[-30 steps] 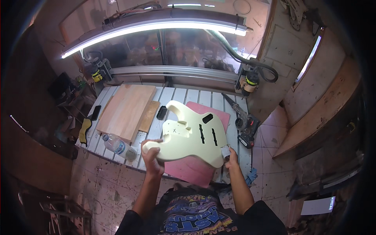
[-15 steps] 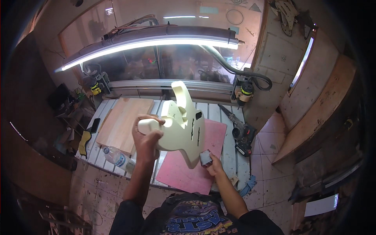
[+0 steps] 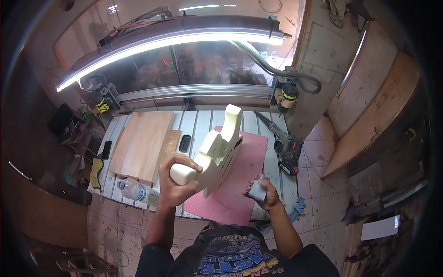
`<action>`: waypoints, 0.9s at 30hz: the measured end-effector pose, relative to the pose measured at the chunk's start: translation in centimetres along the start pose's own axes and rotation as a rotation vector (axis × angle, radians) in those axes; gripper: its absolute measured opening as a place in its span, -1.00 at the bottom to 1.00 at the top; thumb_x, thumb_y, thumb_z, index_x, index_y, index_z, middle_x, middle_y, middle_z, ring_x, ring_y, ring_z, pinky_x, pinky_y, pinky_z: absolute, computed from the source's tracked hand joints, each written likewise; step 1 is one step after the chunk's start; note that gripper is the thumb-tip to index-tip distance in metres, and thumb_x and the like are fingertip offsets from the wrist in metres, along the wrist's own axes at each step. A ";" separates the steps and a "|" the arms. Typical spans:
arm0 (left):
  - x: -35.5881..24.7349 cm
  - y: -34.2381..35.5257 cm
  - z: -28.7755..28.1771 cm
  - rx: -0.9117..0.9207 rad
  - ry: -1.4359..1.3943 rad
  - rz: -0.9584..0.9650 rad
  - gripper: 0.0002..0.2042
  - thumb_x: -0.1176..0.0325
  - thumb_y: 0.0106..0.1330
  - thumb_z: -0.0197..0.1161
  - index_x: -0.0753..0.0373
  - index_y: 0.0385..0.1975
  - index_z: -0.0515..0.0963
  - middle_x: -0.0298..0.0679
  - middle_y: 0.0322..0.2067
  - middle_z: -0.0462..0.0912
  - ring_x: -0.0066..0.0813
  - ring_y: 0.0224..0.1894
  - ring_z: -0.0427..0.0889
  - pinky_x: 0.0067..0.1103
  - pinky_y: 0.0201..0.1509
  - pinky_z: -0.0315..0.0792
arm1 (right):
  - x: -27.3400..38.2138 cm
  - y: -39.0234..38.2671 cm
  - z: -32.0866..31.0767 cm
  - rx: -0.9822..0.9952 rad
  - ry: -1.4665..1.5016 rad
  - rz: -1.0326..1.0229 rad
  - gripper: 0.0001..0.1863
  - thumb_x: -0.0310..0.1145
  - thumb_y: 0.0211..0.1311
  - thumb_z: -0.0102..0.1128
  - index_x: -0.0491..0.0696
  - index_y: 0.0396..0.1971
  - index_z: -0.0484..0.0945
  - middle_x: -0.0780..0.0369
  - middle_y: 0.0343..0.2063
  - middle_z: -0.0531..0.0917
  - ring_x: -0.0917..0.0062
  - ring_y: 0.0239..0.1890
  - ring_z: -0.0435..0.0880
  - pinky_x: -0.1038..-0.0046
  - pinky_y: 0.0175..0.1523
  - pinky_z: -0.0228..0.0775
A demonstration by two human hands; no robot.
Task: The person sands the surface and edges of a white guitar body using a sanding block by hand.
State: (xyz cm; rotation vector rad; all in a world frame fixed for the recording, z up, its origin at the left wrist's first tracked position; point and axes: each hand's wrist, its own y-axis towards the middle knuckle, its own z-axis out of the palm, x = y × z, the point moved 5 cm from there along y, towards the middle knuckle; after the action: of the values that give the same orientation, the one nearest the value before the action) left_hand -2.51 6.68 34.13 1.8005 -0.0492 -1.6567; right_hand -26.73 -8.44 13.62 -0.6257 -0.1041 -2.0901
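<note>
My left hand is closed around one rounded horn of a cream electric guitar body, holding it up over the bench. The body is tilted, so its thick curved edge faces me and its broad face, with dark slots, shows only at a slant. To the right, apart from the guitar body, my right hand grips a grey sanding block with the fingers curled over it. Whether the block is wrapped in sandpaper is hard to make out. Beneath the guitar body lies a pink sheet.
The slatted white bench carries a wooden panel, a clear plastic bottle, a small black object, a phone and a cordless blower. A bright tube light and metal rail span the back.
The guitar body has turned from showing its broad face to showing its edge. My right hand has moved right, away from it, and rotated with the sanding block.
</note>
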 end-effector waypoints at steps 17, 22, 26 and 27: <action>-1.9 -7.7 3.1 -0.085 0.293 0.350 -0.35 0.48 -0.16 0.46 0.15 -0.04 0.23 -0.14 -0.16 0.32 -0.35 -0.14 0.36 -0.46 -0.02 0.34 | 0.9 -5.0 22.9 0.484 -1.719 -0.672 -0.52 -0.63 0.09 0.31 -0.10 0.08 0.64 0.08 0.03 0.62 0.24 0.01 0.67 0.28 0.15 0.53; -2.1 -9.2 3.6 -0.141 0.458 0.363 -0.33 0.14 -0.07 0.60 0.04 -0.07 0.23 -0.27 -0.20 0.33 -0.38 -0.15 0.38 -0.36 -0.03 0.34 | -0.1 -6.4 22.6 0.486 -1.615 -0.501 -0.33 -0.56 -0.08 0.28 -0.09 0.20 0.60 0.11 0.20 0.60 0.23 -0.06 0.67 0.26 0.04 0.54; -2.3 -10.5 4.3 -0.237 0.499 0.406 -0.28 -0.02 -0.09 0.63 0.01 -0.15 0.17 -0.33 -0.23 0.31 -0.37 -0.18 0.37 -0.31 -0.05 0.34 | -1.2 -7.4 21.2 0.535 -1.562 -0.359 -0.25 -0.54 -0.07 0.24 -0.10 0.29 0.52 0.08 0.31 0.55 0.26 -0.21 0.67 0.36 -0.06 0.56; -2.3 -10.6 4.2 -0.208 0.500 0.404 -0.28 0.01 -0.10 0.65 0.00 -0.13 0.19 -0.34 -0.24 0.31 -0.38 -0.19 0.37 -0.34 -0.08 0.32 | -1.5 -7.4 19.9 0.536 -1.650 -0.348 -0.24 -0.54 -0.05 0.23 -0.10 0.32 0.49 0.07 0.32 0.54 0.27 -0.26 0.66 0.40 -0.09 0.58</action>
State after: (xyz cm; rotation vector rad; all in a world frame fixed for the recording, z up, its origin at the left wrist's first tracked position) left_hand -11.01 14.01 31.03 1.8448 -0.0155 -0.8754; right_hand -24.13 3.04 31.37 -1.8514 -1.6766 -1.1651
